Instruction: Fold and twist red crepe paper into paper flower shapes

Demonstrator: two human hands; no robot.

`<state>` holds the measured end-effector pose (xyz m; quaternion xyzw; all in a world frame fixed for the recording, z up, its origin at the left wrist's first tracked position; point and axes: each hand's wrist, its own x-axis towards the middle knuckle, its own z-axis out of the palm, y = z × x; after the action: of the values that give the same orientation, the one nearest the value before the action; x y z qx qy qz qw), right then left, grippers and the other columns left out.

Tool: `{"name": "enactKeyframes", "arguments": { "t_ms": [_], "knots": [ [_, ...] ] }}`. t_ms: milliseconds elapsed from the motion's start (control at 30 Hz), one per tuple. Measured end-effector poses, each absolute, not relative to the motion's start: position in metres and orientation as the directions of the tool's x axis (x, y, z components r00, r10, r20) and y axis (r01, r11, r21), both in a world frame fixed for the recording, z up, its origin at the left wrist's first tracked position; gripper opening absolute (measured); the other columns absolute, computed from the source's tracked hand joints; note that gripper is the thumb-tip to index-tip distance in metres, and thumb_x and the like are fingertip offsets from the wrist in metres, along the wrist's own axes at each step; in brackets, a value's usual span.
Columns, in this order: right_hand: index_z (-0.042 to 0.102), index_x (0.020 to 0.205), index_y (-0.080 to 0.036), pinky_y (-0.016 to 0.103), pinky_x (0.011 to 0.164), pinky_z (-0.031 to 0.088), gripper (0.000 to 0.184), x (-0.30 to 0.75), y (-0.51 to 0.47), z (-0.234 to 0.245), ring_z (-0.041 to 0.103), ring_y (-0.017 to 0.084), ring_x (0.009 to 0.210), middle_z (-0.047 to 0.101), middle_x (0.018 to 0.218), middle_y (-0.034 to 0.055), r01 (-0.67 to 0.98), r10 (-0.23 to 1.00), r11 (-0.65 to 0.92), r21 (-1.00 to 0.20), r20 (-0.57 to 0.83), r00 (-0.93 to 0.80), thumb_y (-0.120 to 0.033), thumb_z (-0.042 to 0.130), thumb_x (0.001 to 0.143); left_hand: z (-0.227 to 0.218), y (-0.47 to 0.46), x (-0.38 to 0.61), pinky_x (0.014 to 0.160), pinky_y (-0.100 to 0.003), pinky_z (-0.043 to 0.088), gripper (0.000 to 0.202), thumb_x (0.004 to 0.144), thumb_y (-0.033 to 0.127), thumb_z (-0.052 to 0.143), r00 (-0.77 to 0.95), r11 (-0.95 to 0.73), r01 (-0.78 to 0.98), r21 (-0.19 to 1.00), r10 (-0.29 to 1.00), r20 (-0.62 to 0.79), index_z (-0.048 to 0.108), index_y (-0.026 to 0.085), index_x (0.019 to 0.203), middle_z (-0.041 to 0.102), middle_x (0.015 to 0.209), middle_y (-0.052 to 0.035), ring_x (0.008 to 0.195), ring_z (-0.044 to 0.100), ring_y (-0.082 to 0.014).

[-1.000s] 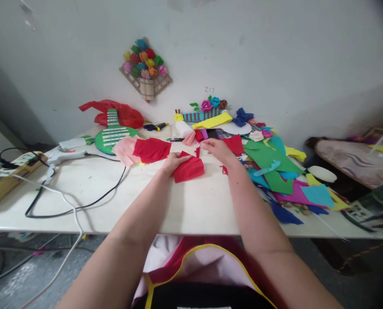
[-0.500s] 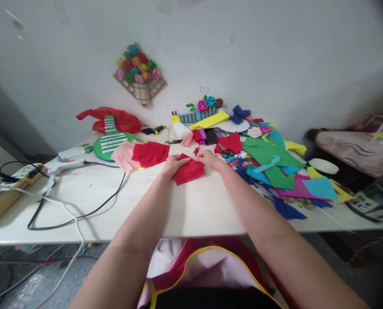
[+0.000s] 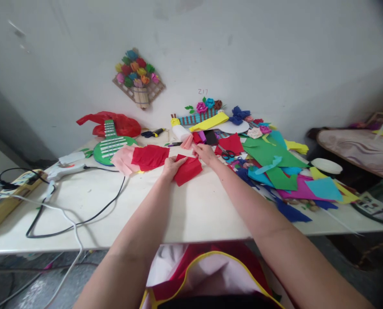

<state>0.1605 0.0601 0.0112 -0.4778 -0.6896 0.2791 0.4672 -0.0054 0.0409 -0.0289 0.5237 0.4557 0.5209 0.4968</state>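
My left hand (image 3: 171,166) is closed on the upper left corner of a red sheet of crepe paper (image 3: 189,170), which lies nearly flat over the pale table. My right hand (image 3: 205,153) has its thumb and fingers pinched together just above the sheet's upper right edge. What sits between those fingertips, if anything, is too small to make out. Right behind them lies a folded pale pink piece of paper (image 3: 187,141). More red crepe paper (image 3: 150,157) lies left of my left hand, partly over a pale pink sheet (image 3: 125,159). Scissors (image 3: 226,153) rest to the right.
Coloured paper scraps (image 3: 272,154) cover the table's right side. A green, guitar-shaped craft piece (image 3: 113,145), a glue gun (image 3: 65,171), its black cable (image 3: 96,219) and a power strip (image 3: 14,195) are on the left. A glass jar (image 3: 380,201) stands far right.
My right hand has drawn up and away from my left hand and the sheet's top edge. The small red bit that stood up by its fingers no longer shows.
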Motion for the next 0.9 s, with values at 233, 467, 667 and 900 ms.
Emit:
{"name": "enactKeyframes", "arguments": {
  "t_ms": [233,467,667,900],
  "knots": [
    [0.059,0.065,-0.013,0.025,0.056,0.043,0.031,0.159,0.047,-0.005,0.055,0.013,0.056,0.063,0.062,0.0041,0.058,0.97,0.101,-0.993,0.085,-0.228,-0.044,0.062,0.068,-0.031,0.043,-0.006,0.052,-0.024,0.045,0.046,0.052,0.05,0.073,0.055,-0.112,0.003,0.994,0.992,0.111,0.067,0.012,0.077,0.068,0.068,-0.0057,0.059,0.062,-0.0164],
    [0.056,0.055,-0.015,0.024,0.054,0.035,0.032,0.163,0.047,-0.016,0.045,0.011,0.054,0.05,0.053,-0.0022,0.244,0.963,0.265,-0.933,0.245,-0.109,-0.044,0.063,0.062,-0.03,0.042,-0.005,0.052,-0.022,0.042,0.045,0.056,0.053,0.069,0.087,-0.161,0.052,0.986,0.984,0.156,0.065,0.013,0.076,0.065,0.065,-0.0031,0.059,0.059,-0.0148],
    [0.049,0.049,-0.016,0.023,0.053,0.028,0.035,0.163,0.056,-0.019,0.034,0.009,0.053,0.035,0.049,-0.0053,0.396,0.925,0.377,-0.837,0.359,-0.121,-0.045,0.057,0.066,-0.03,0.052,-0.013,0.044,-0.02,0.025,0.045,0.069,0.057,0.054,-0.081,-0.253,0.345,0.904,0.951,0.298,0.046,0.017,0.049,0.038,0.042,0.0044,0.046,0.039,-0.0085],
    [0.059,0.057,-0.017,0.024,0.058,0.035,0.024,0.159,0.057,-0.023,0.048,0.013,0.061,0.052,0.056,-0.0014,0.533,0.94,0.318,-0.784,0.335,-0.069,-0.038,0.058,0.068,-0.028,0.053,-0.011,0.056,-0.024,0.03,0.038,0.068,0.054,0.056,-0.163,-0.185,0.615,0.767,0.922,0.352,0.052,0.02,0.052,0.046,0.048,-0.0003,0.061,0.049,-0.0168]
  ]
}}
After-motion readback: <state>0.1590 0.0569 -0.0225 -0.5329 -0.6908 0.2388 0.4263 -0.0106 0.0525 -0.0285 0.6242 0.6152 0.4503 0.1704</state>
